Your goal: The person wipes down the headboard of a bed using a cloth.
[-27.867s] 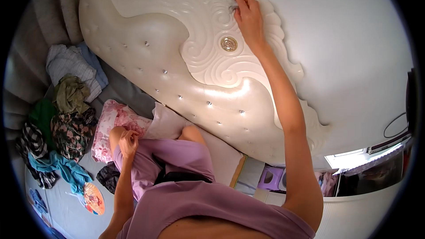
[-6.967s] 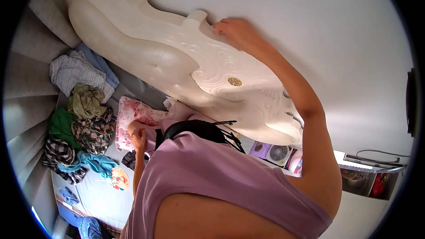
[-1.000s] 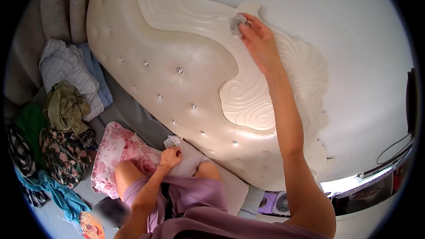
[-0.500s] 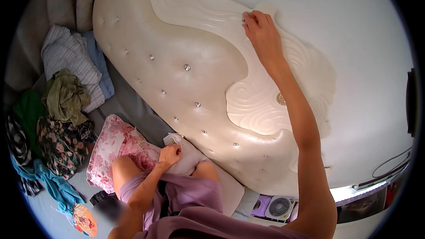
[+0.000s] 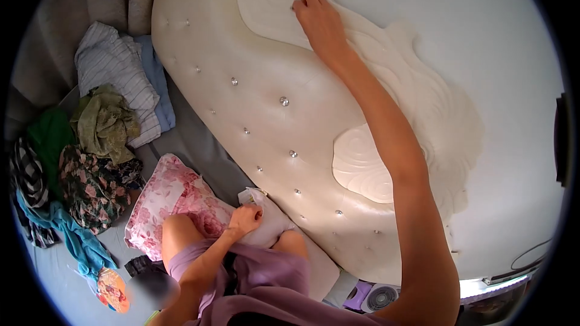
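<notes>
My right hand (image 5: 319, 23) is raised to the carved upper part of a cream headboard (image 5: 211, 48), its fingers bent and drawn together at the surface. Whatever may be between those fingertips is too small to make out. My left hand (image 5: 246, 220) is closed above a pale pillow (image 5: 270, 212), close to my knees. Its curled fingers hide anything inside. A pink floral pillow (image 5: 175, 196) lies to the left of that hand, partly under my leg.
Heaped clothes cover the bed's left side: a striped shirt (image 5: 115, 72), an olive cloth (image 5: 106, 121), a floral garment (image 5: 90, 187) and a turquoise cloth (image 5: 78, 241). An orange printed fan (image 5: 113, 290) lies below them. At lower right stands a small electric fan (image 5: 380, 297).
My right hand has moved left and slightly up along the headboard's carved part. My left hand stays closed over the pale pillow. The whole view has shifted a little.
</notes>
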Demonstrator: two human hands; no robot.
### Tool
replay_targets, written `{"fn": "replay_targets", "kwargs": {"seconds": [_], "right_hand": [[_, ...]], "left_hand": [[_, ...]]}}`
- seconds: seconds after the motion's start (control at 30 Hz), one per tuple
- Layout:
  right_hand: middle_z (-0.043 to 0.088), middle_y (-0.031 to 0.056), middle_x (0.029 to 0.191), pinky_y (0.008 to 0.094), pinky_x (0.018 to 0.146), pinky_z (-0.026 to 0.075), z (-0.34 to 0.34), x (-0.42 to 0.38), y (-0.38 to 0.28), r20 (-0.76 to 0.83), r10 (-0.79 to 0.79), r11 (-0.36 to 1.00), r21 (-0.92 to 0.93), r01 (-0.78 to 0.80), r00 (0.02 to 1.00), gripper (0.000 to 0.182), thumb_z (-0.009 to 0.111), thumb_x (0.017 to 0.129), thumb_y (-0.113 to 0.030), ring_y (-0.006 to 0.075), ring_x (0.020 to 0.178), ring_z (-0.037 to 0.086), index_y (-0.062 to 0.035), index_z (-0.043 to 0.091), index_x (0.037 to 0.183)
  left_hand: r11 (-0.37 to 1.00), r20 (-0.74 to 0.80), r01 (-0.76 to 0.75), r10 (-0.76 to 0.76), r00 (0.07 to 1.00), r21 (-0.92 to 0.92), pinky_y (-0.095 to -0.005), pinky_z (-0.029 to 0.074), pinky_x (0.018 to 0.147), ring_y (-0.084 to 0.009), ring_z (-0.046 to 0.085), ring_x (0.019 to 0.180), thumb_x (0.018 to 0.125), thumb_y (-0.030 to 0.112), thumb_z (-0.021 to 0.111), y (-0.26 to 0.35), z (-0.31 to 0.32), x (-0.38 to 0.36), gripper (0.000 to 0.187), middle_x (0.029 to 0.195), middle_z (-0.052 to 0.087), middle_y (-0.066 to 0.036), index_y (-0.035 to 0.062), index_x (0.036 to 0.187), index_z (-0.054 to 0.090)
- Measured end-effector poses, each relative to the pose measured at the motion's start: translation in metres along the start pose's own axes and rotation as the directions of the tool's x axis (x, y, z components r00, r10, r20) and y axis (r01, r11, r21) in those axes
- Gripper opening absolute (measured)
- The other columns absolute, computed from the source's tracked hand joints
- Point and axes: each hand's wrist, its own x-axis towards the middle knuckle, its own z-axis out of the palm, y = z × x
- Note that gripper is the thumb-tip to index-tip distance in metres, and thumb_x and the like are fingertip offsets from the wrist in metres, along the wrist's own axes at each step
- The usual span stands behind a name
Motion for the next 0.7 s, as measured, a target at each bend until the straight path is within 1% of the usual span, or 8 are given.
{"fn": "replay_targets", "kwargs": {"seconds": [0.13,0.2,0.27,0.3,0.33,0.43,0.53,0.7], "right_hand": [[0.063,0.0095,0.086,0.0348,0.072,0.053,0.009,0.036,0.009,0.096,-0.012,0.997,-0.069,0.019,0.995,0.008,0.065,0.080,-0.004,0.0248,0.079,0.061,-0.0018,0.067,0.088],[0.061,0.0087,0.081,0.0324,0.070,0.054,-0.010,0.045,0.038,0.042,0.211,0.732,0.655,-0.186,0.977,0.008,0.066,0.072,0.002,0.0231,0.082,0.062,-0.0046,0.062,0.074],[0.066,0.0156,0.108,0.0355,0.097,0.048,-0.044,0.059,0.074,0.185,0.371,0.584,0.715,-0.383,0.910,0.016,0.059,0.093,-0.005,0.0280,0.107,0.062,-0.0028,0.070,0.103],[0.066,0.0158,0.099,0.0325,0.088,0.050,-0.052,0.065,0.079,0.071,0.316,0.572,0.782,-0.249,0.946,0.013,0.061,0.089,-0.005,0.0298,0.098,0.064,0.0005,0.070,0.095],[0.066,0.0158,0.099,0.0325,0.088,0.050,-0.058,0.071,0.075,0.072,0.315,0.569,0.784,-0.249,0.946,0.013,0.061,0.089,-0.005,0.0298,0.098,0.064,0.0005,0.070,0.095],[0.063,0.0195,0.091,0.0395,0.079,0.050,-0.048,0.078,0.067,0.114,-0.246,0.877,0.448,0.171,0.963,0.013,0.061,0.085,-0.006,0.0355,0.085,0.061,0.0019,0.069,0.092],[0.063,0.0067,0.087,0.0345,0.073,0.053,-0.025,0.070,0.060,0.179,-0.263,0.951,0.215,0.223,0.948,0.008,0.063,0.076,0.001,0.0229,0.086,0.062,-0.0057,0.064,0.080],[0.064,0.0051,0.090,0.0353,0.073,0.052,0.007,0.033,0.020,0.101,-0.295,0.921,0.293,0.255,0.950,0.009,0.060,0.079,0.002,0.0241,0.086,0.060,-0.0039,0.064,0.084]], "left_hand": [[1.000,0.021,-0.004,0.004,1.000,0.028,-0.0434,0.053,0.067,-0.0326,0.066,0.075,0.074,0.018,0.062,0.002,0.003,-0.001,0.010,0.078,0.067,-0.013,0.0086,0.076,0.064],[0.999,0.005,-0.001,0.001,1.000,0.044,-0.0433,0.053,0.067,-0.0323,0.066,0.075,0.074,0.018,0.062,0.005,0.003,0.004,0.010,0.078,0.067,-0.013,0.0087,0.076,0.064],[0.998,0.041,0.023,-0.025,0.999,0.053,-0.0432,0.053,0.068,-0.0316,0.066,0.075,0.073,0.018,0.062,0.008,0.002,0.003,0.009,0.078,0.067,-0.013,0.0090,0.075,0.064],[0.998,0.037,0.027,-0.029,0.999,0.051,-0.0432,0.053,0.068,-0.0316,0.066,0.075,0.073,0.018,0.062,0.007,0.002,0.004,0.009,0.078,0.067,-0.013,0.0090,0.075,0.064],[0.999,0.030,0.019,-0.020,0.999,0.046,-0.0430,0.053,0.068,-0.0313,0.066,0.075,0.073,0.018,0.062,0.006,0.003,0.003,0.009,0.078,0.067,-0.012,0.0093,0.075,0.064],[0.999,0.031,0.017,-0.018,0.999,0.033,-0.0428,0.053,0.069,-0.0310,0.066,0.076,0.073,0.018,0.062,0.006,0.004,0.002,0.009,0.078,0.067,-0.012,0.0095,0.075,0.064],[0.999,0.020,0.022,-0.023,1.000,0.025,-0.0429,0.053,0.069,-0.0313,0.066,0.076,0.074,0.018,0.062,0.004,0.001,0.002,0.009,0.078,0.067,-0.012,0.0096,0.075,0.064],[0.998,0.044,0.039,-0.040,0.998,0.042,-0.0437,0.053,0.068,-0.0326,0.066,0.076,0.074,0.018,0.062,0.002,0.005,-0.002,0.009,0.078,0.067,-0.013,0.0097,0.075,0.064]]}}
